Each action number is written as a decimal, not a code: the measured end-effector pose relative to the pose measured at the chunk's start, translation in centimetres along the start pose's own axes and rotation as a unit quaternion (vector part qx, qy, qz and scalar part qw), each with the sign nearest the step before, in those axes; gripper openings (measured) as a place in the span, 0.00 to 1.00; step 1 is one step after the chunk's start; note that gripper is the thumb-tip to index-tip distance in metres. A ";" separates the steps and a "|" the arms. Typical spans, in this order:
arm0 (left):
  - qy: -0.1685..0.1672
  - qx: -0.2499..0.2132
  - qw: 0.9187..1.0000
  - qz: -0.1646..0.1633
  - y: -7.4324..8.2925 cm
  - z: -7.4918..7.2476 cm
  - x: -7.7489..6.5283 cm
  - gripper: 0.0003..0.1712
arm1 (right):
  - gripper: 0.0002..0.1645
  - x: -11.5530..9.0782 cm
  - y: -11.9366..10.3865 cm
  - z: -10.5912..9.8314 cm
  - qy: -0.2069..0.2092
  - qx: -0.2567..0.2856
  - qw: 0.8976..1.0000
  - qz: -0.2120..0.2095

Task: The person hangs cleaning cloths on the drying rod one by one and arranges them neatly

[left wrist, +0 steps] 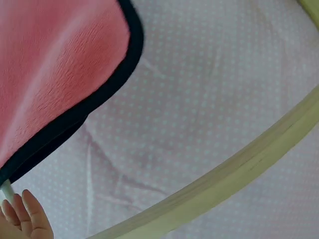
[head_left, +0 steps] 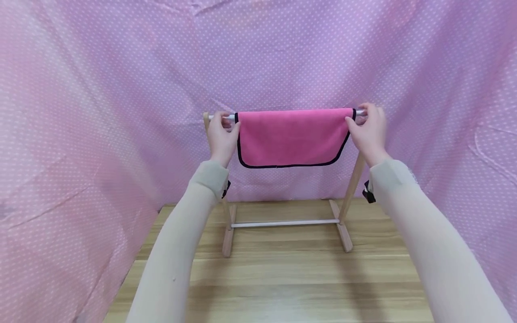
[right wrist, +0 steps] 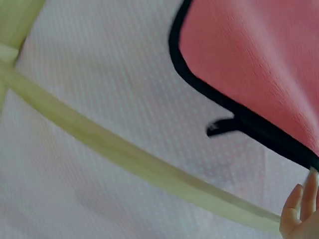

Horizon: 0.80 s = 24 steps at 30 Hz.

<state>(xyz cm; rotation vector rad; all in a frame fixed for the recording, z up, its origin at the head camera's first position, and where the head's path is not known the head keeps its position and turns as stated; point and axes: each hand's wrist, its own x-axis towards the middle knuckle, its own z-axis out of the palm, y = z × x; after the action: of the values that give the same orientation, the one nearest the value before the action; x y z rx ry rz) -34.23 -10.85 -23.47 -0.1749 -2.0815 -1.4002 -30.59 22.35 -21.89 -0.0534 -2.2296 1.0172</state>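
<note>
currently, cloth [head_left: 296, 137] hangs over top rod [head_left: 231, 117] of rack [head_left: 351, 188], between hands. left hand [head_left: 222, 140], right hand [head_left: 370, 132]: thumbs touch cloth's side edges, fingers bent near rod; can't tell whether they grip. uneven tug could skew cloth or tip rack. left post [head_left: 206, 121] crowds left hand; open room below hem [head_left: 278, 166].

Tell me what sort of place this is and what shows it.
Probably a small staged recording booth: pink dotted fabric drapes the back and sides, a wood-grain surface lies below, and a wooden rack bearing a pink cloth stands on it.
</note>
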 end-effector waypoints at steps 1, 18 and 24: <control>-0.004 -0.012 1.000 -0.002 -0.3 0.1 -0.2 0.21 | 0.28 -0.2 0.4 0.2 0.007 0.014 1.000 0.005; -0.073 -0.089 0.993 0.005 -2.4 0.7 -2.3 0.26 | 0.29 -3.1 4.5 1.7 -0.038 0.181 0.982 0.046; -0.065 -0.093 0.993 0.014 -2.2 0.6 -2.1 0.23 | 0.27 -2.9 3.6 1.4 -0.042 0.176 0.983 0.033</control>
<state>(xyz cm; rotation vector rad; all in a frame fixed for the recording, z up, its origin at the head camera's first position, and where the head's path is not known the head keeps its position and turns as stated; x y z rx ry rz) -33.74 -10.78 -26.53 -0.3787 -2.0412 -1.6027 -30.02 23.06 -26.59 0.0735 -2.0999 1.4584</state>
